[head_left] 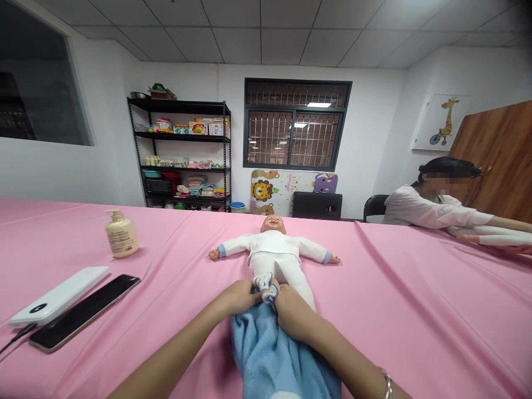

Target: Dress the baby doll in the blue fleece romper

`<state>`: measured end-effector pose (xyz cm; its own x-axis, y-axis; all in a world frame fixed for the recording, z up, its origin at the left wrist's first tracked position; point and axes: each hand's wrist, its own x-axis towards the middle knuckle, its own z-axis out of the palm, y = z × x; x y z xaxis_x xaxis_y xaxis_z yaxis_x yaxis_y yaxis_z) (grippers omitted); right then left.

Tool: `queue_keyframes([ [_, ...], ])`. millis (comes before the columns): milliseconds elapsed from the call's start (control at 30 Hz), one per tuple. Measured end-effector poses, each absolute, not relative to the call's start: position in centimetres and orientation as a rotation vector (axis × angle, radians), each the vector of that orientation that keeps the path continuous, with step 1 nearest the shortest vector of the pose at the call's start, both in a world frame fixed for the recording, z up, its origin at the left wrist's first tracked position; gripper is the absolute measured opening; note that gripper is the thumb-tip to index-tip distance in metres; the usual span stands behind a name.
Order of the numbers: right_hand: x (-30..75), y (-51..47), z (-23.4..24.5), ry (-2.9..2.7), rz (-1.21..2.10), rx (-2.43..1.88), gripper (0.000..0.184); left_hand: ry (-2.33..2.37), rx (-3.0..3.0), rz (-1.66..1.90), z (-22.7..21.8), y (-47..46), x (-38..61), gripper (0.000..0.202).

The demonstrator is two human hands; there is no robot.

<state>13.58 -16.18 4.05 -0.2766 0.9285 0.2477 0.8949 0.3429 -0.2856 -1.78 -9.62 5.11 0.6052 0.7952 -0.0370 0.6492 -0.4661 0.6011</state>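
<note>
A baby doll [274, 245] in a white top and white trousers lies on its back, arms spread and head away from me. In front of me, a blue fleecy garment [264, 349] hangs down over the near side of the table. My left hand [241, 297] is closed on the left of its gathered top edge, which has a white and blue patterned part. Closed on the right of that edge is my right hand [294, 311], beside the doll's leg. The doll's lower leg on the left is hidden behind the hands and cloth. My fingertips are partly hidden in the folds.
A pink cloth [390, 321] covers the table. To the left are a pump bottle [121, 235], a white power bank [60, 296] with a cable, and a dark phone [85, 313]. A person [432, 202] leans on the table at the right. Black shelves [183, 136] stand behind.
</note>
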Motion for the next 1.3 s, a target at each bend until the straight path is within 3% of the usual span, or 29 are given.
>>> queue_keyframes([
  [133,14.0,-13.7,3.7,-2.113,0.438,-1.508,0.055,0.935,2.159,0.493,3.6,-6.5,-1.4,0.038],
  [267,14.3,-12.5,3.4,-1.797,0.687,-1.283,0.051,0.845,1.941,0.629,2.3,-5.4,-1.8,0.05],
  [467,15.7,-13.9,5.0,-1.127,1.416,-1.051,0.046,0.57,1.413,0.552,4.0,-6.9,-2.8,0.058],
  [600,15.8,-14.2,5.6,-0.784,1.527,-0.971,0.036,0.327,1.252,0.418,4.6,-8.3,-3.0,0.071],
  [700,15.7,-14.0,5.4,-0.766,1.519,-0.977,0.034,0.369,1.271,0.438,4.1,-8.5,-2.5,0.061],
  [800,15.8,-14.0,5.0,-0.886,1.416,-0.998,0.036,0.599,1.301,0.758,3.7,-7.9,-1.7,0.04],
  [900,15.8,-14.4,4.9,-1.158,1.251,-1.067,0.042,0.791,1.203,1.03,3.1,-7.3,-1.3,0.036],
  [1000,15.6,-15.0,5.0,-1.57,1.087,-1.114,0.042,0.761,1.082,0.943,2.7,-7.4,-1.0,0.043],
  [1100,16.1,-14.8,5.1,-1.887,0.854,-1.126,0.03,0.632,1.054,0.824,2.7,-7.9,-0.7,0.049],
  [1167,17.0,-13.9,5.1,-1.9,0.604,-1.161,0.026,0.624,1.089,0.809,2.9,-8.0,-0.6,0.048],
  [1300,18.3,-11.3,4.4,-1.659,0.239,-1.337,0.036,0.762,1.174,0.788,2.7,-7.3,-0.6,0.04],
])
